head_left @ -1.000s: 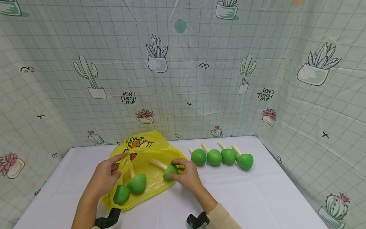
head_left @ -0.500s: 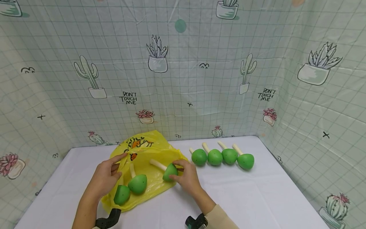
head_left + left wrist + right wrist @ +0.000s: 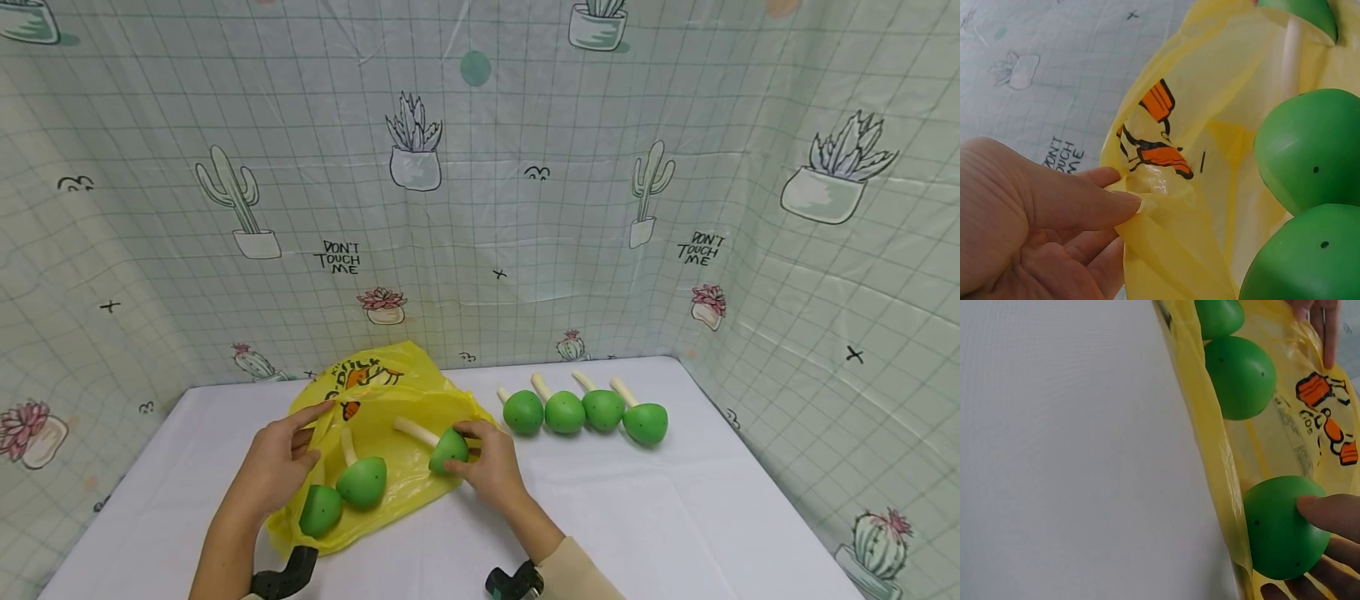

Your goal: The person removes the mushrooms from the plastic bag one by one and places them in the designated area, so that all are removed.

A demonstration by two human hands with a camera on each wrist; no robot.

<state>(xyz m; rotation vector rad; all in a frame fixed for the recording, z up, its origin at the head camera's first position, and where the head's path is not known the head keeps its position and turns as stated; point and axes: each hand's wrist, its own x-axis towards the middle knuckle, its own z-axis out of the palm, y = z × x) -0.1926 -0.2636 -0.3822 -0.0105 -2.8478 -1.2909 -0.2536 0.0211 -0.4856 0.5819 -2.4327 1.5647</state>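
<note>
A yellow plastic bag lies on the table, its mouth facing me. My left hand pinches the left edge of the bag's mouth between thumb and fingers, as the left wrist view shows closely. Two green-capped toy mushrooms lie in the bag: one mushroom at the left corner, the other mushroom beside it. My right hand grips a third mushroom by its cap at the bag's right side. The pale stem of that mushroom points to the upper left, over the yellow plastic.
Right of the bag, several more green mushrooms stand in a row with stems pointing away. A white cloth covers the table. Behind and at both sides hangs a gridded curtain printed with cacti.
My right wrist has shifted very slightly to the left while the hand keeps its grip on the mushroom. The left hand and the bag look the same.
</note>
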